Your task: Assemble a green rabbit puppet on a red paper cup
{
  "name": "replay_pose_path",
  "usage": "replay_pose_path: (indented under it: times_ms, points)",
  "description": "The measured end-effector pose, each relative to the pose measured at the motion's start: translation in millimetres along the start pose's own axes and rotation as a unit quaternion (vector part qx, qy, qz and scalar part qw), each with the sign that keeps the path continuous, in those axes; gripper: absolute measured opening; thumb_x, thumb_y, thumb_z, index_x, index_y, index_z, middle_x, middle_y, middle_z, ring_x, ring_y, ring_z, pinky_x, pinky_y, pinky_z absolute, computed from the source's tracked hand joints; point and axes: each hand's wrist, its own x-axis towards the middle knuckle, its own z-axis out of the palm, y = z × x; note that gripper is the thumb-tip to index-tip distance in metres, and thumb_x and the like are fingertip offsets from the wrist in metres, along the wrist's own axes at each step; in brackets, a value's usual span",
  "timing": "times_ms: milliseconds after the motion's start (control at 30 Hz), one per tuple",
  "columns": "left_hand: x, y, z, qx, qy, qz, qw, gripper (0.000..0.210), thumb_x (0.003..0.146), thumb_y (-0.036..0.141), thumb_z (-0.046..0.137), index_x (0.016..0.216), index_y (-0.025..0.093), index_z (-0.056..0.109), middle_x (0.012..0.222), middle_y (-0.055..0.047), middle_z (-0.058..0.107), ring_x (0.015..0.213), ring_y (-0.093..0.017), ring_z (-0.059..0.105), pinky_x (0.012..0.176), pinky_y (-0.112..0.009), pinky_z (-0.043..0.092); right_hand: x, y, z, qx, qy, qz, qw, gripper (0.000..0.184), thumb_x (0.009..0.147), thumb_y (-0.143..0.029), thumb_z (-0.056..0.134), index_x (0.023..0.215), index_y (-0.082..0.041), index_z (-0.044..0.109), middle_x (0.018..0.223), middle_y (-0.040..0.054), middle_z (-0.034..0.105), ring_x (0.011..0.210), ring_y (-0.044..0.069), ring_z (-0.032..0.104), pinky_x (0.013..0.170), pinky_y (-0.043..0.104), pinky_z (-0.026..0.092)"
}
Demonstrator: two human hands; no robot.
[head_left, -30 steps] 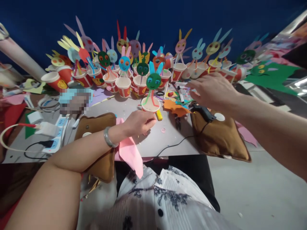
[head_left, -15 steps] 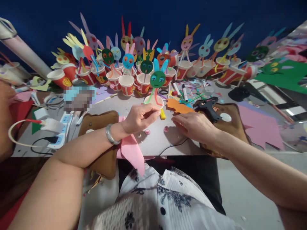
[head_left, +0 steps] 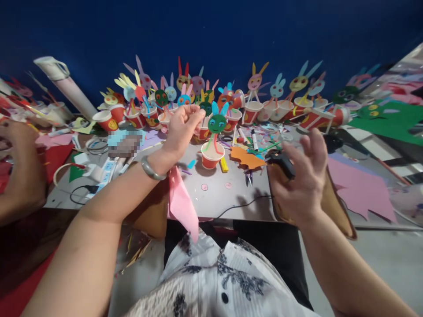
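Note:
My left hand [head_left: 183, 132] is raised just left of a paper cup [head_left: 210, 162] that carries a green paper rabbit head [head_left: 217, 123] on green and red strip legs. Its thumb and forefinger are pinched together; whatever is between them is too small to make out. My right hand [head_left: 302, 180] hovers with fingers apart over a black glue gun [head_left: 281, 162], which it partly hides. I cannot see it touching the gun. A yellow piece [head_left: 224, 164] lies beside the cup, and an orange paper scrap [head_left: 248, 157] lies to its right. Two small pink discs [head_left: 204, 187] lie in front.
Several cups with paper rabbits [head_left: 254, 110] line the back. Small scissors [head_left: 249, 177], a thin black cable [head_left: 243, 204] and pink paper [head_left: 181, 200] lie nearer. A power strip [head_left: 106, 174] stands left, near another person's arm [head_left: 23, 167]. Pink sheets [head_left: 360, 187] lie right.
My right hand has lifted off the table by the orange paper and moved right, opening over the glue gun. My left hand has risen up and left, away from the front cup.

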Motion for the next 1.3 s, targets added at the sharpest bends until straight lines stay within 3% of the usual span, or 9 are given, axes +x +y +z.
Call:
replay_pose_path:
  times_ms: [67,133,200,267,367,533,667,933,1300]
  points:
    - [7,-3,1.9,0.003,0.005,-0.041,0.999,0.03,0.081,0.024,0.076,0.102,0.019,0.054,0.084,0.0,0.063,0.071,-0.009,0.061,0.066,-0.022,0.049,-1,-5,4,-0.02,-0.028,-0.038,0.999,0.051,0.086,-0.031,0.066,0.137,-0.028,0.056,0.164,0.0126,0.028,0.148,0.043,0.031,0.113,0.067,0.038]
    - [8,-10,4.1,0.019,-0.022,-0.102,0.994,0.044,0.072,0.018,0.081,0.106,0.018,0.053,0.094,-0.002,0.063,0.083,-0.012,0.063,0.075,-0.026,0.051,-2,-10,11,0.045,-0.05,0.01,0.998,0.043,0.089,-0.03,0.063,0.132,-0.027,0.061,0.148,0.0146,0.052,0.13,0.038,0.057,0.102,0.06,0.053]
    - [7,-21,6.2,0.039,-0.076,-0.155,0.984,0.05,0.064,0.012,0.084,0.104,0.017,0.055,0.097,-0.004,0.063,0.091,-0.015,0.063,0.081,-0.029,0.052,0,-13,19,0.109,-0.056,0.077,0.989,0.035,0.092,-0.027,0.054,0.126,-0.026,0.063,0.125,0.0127,0.068,0.107,0.031,0.071,0.084,0.048,0.063]
    - [4,-34,8.2,0.048,-0.129,-0.165,0.977,0.047,0.061,0.012,0.085,0.099,0.015,0.058,0.094,-0.003,0.063,0.091,-0.015,0.062,0.084,-0.03,0.05,6,-15,29,0.108,-0.066,0.087,0.988,0.033,0.09,-0.025,0.055,0.121,-0.025,0.066,0.126,0.0128,0.068,0.111,0.031,0.069,0.085,0.048,0.062]
    - [2,-50,10.4,0.047,-0.141,-0.145,0.978,0.04,0.062,0.014,0.083,0.096,0.012,0.061,0.091,-0.003,0.063,0.087,-0.013,0.061,0.085,-0.028,0.048,18,-14,47,0.052,-0.12,0.057,0.99,0.036,0.083,-0.026,0.062,0.117,-0.021,0.068,0.136,0.0149,0.063,0.13,0.036,0.058,0.103,0.055,0.051]
    - [2,-62,10.9,0.019,-0.177,-0.118,0.977,0.038,0.067,0.03,0.082,0.094,0.012,0.064,0.089,-0.004,0.067,0.079,-0.012,0.061,0.079,-0.028,0.048,31,-7,81,0.043,-0.174,0.155,0.972,0.038,0.082,-0.029,0.061,0.118,-0.019,0.067,0.112,0.0133,0.074,0.097,0.03,0.072,0.086,0.048,0.057]
    - [-1,-63,11.8,0.042,-0.178,-0.112,0.977,0.037,0.068,0.038,0.081,0.089,0.012,0.067,0.085,-0.004,0.07,0.076,-0.013,0.061,0.075,-0.028,0.048,28,-2,98,0.128,-0.177,0.21,0.953,0.03,0.082,-0.034,0.062,0.106,-0.019,0.071,0.094,0.0094,0.078,0.084,0.026,0.073,0.076,0.04,0.057]
    - [-4,-66,11.7,0.053,-0.152,-0.135,0.978,0.022,0.07,0.031,0.08,0.076,0.014,0.068,0.073,-0.001,0.068,0.067,-0.011,0.06,0.07,-0.028,0.049,16,-3,113,0.287,-0.138,0.28,0.906,0.028,0.083,-0.037,0.062,0.102,-0.02,0.075,0.089,0.0068,0.079,0.078,0.023,0.074,0.074,0.036,0.059]
    - [-11,-74,8.3,-0.012,-0.135,-0.164,0.977,0.03,0.07,0.039,0.082,0.084,0.015,0.071,0.088,-0.005,0.075,0.08,-0.018,0.069,0.08,-0.037,0.056,22,-15,110,0.367,-0.117,0.32,0.865,0.017,0.08,-0.033,0.069,0.086,-0.019,0.075,0.08,0.0046,0.075,0.075,0.021,0.072,0.069,0.034,0.059]
